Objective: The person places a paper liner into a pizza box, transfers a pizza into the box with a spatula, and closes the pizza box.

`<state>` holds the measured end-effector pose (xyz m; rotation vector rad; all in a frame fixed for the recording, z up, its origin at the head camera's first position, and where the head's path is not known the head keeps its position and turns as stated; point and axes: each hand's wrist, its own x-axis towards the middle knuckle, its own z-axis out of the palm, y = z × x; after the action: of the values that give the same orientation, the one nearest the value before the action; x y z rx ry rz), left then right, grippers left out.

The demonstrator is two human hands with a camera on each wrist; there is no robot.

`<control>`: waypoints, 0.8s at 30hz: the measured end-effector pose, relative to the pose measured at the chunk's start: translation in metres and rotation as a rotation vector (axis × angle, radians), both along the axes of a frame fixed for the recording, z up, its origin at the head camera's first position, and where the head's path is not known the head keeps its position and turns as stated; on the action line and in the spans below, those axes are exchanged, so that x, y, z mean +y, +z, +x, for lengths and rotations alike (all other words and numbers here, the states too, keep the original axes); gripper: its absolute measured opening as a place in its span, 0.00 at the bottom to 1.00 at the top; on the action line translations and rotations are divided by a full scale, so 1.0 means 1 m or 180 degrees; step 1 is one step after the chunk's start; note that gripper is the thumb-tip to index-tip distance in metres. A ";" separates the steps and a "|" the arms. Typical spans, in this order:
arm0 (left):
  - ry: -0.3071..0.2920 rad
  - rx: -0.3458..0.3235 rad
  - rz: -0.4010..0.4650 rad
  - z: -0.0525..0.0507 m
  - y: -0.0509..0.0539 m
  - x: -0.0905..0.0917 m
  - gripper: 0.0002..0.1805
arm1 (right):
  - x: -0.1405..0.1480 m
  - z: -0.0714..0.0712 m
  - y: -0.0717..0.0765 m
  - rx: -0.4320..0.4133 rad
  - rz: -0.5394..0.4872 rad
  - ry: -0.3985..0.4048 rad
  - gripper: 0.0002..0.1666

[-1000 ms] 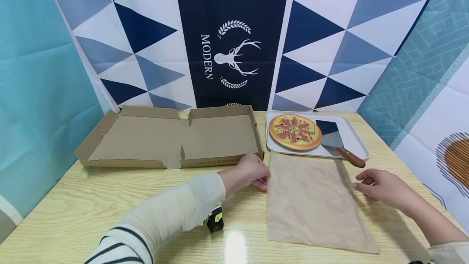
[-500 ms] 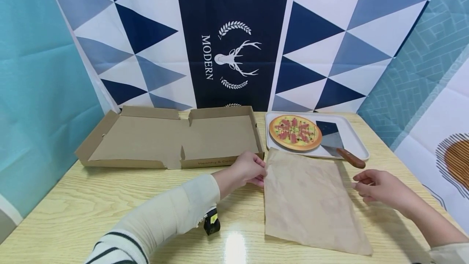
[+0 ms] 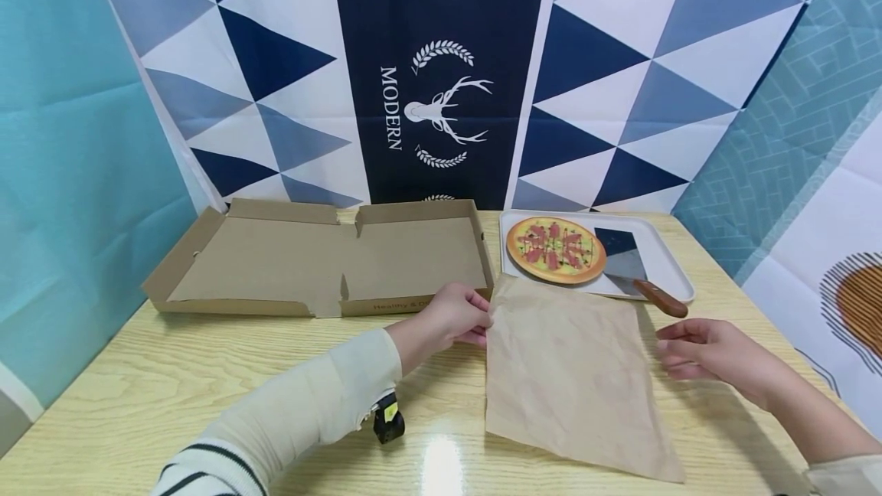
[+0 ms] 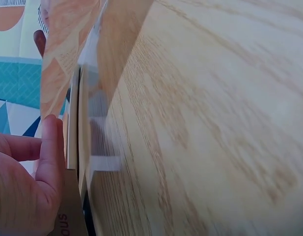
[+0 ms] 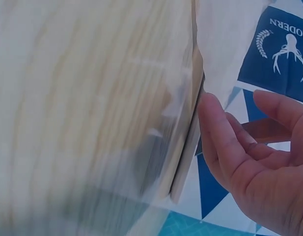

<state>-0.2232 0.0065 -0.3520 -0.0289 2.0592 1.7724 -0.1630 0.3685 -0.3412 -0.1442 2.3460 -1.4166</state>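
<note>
My left hand (image 3: 455, 314) pinches the left edge of a sheet of brown parchment paper (image 3: 572, 377) near its far corner. The paper lies slightly wrinkled and skewed, its far edge close to the white tray. To the right of the paper, my right hand (image 3: 713, 354) hovers with fingers loosely bent and nothing in them, a small gap from the edge. In the left wrist view, the paper (image 4: 68, 54) rises beyond the thumb and index finger. The right wrist view shows the right hand (image 5: 259, 157) with thumb and fingers apart.
An opened cardboard pizza box (image 3: 413, 247) lies at the back left, its front wall by my left hand. At the back right, a white tray (image 3: 664, 251) bears a pizza (image 3: 554, 249) and a pizza server (image 3: 658, 297), whose wooden handle overhangs the rim.
The parchment paper has shifted left with my left hand, and its near right corner has swung left. My right hand stays almost in place, so the gap to the paper has widened.
</note>
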 end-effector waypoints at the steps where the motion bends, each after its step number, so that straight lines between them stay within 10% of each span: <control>1: 0.0026 0.0003 0.0008 0.000 0.000 -0.001 0.06 | 0.000 0.000 0.000 -0.0016 -0.0032 0.0002 0.29; 19: 0.0040 -0.0104 0.0282 -0.001 0.005 -0.027 0.08 | -0.012 0.002 -0.005 -0.0038 -0.0381 -0.0047 0.30; 24: 0.0052 -0.0120 0.0280 -0.001 0.007 -0.034 0.09 | -0.008 0.000 -0.009 -0.0300 -0.1133 0.0172 0.17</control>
<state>-0.2246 -0.0276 -0.3452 -0.0532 1.9584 1.8562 -0.1629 0.3609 -0.3497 -0.2310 1.9822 -1.7610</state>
